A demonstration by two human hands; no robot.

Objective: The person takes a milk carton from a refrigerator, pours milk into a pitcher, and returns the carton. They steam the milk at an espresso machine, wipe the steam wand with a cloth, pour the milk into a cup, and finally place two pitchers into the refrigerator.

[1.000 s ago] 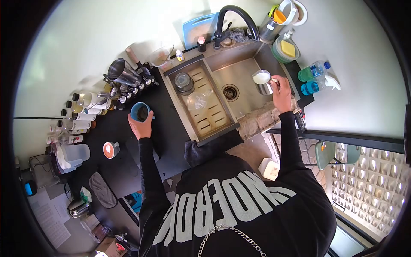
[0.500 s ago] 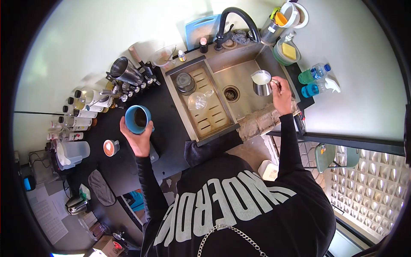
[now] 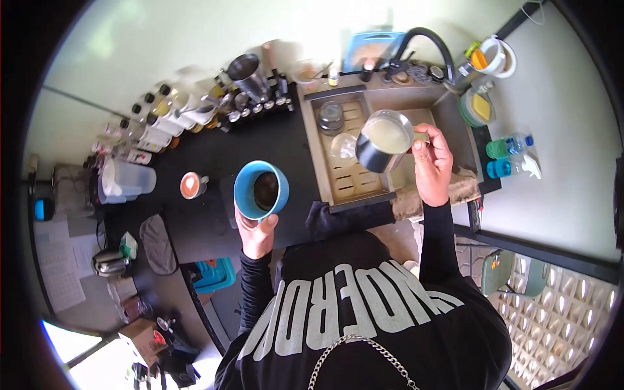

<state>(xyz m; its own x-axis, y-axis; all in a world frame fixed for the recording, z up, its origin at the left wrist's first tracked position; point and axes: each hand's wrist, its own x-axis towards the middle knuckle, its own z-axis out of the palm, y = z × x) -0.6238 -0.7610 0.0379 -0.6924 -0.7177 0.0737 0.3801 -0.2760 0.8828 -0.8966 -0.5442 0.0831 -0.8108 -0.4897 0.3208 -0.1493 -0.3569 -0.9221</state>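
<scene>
A blue cup (image 3: 244, 192) with dark liquid inside is in my left hand (image 3: 257, 235), tilted, above the black counter. My right hand (image 3: 434, 166) is closed round the handle of a steel pitcher (image 3: 374, 156), which holds white milk and hangs over the sink area. The cup and the pitcher are apart. A small cup of coffee (image 3: 190, 185) with a white heart on top stands on the counter, left of the blue cup.
The sink (image 3: 422, 101) has a slotted drying tray (image 3: 354, 185) with glassware. Bottles (image 3: 156, 133) line the wall at the left, near a clear plastic jug (image 3: 133, 179). Spray bottles (image 3: 504, 169) and a sponge bowl (image 3: 471, 107) are at the right.
The pitcher has come nearer the camera and left, toward the blue cup. My left hand has raised the cup and moved it right. The whole view has shifted.
</scene>
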